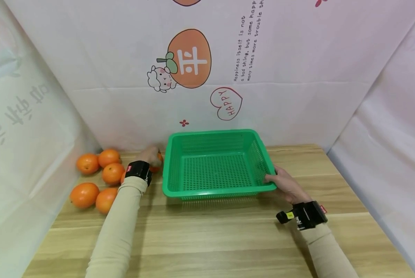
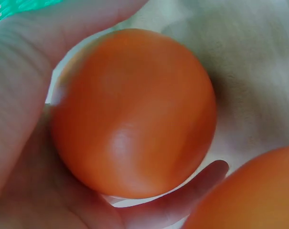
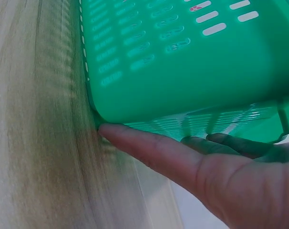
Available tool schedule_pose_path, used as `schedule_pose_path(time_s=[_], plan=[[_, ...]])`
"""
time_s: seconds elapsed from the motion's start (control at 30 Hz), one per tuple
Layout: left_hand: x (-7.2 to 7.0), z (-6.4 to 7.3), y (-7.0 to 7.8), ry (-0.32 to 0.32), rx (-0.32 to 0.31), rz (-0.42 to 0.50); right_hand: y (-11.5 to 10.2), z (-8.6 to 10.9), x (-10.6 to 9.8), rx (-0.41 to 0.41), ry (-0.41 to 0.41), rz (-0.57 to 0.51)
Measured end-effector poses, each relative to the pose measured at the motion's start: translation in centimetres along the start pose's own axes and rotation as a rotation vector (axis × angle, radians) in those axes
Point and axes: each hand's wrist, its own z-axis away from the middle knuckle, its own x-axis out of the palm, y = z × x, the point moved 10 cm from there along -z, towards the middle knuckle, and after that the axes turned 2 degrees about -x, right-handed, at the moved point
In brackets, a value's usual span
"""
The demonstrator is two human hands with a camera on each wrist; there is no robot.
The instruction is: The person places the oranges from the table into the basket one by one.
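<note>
A green plastic basket [image 1: 219, 192] with slotted sides sits near the back of the table, and its inside holds nothing. My left hand [image 1: 150, 155], just left of the basket, grips an orange [image 2: 134, 114]; thumb and fingers curve around it in the left wrist view. At the basket's right side, my right hand [image 1: 286, 184] holds the wall, thumb over the rim and the other fingers outside and under it. In the right wrist view the fingers [image 3: 156, 150] lie against the underside of the basket [image 3: 182, 76].
Several more oranges [image 1: 84, 195] lie in a group on the left of the wooden table [image 1: 207, 239], partly hidden by the left forearm. A white printed cloth [image 1: 297, 77] hangs behind the table and along both sides.
</note>
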Motion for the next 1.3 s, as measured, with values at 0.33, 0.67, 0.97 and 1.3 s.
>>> schedule_pose_path(time_s=[0.33,0.67,0.97,1.3], plan=[[0.21,0.12,-0.26,0.035,0.03,0.04,-0.13,0.12,0.05,-0.038,0.001,0.037],[-0.04,-0.35,-0.46,0.062,0.048,0.047,-0.06,0.05,-0.32,-0.043,0.013,0.062],[-0.18,0.33,0.03,0.079,0.041,0.017,-0.29,0.16,-0.13,-0.051,0.037,0.148],[-0.4,0.21,-0.61,0.08,0.042,0.036,-0.28,0.2,-0.25,-0.049,0.047,0.157]])
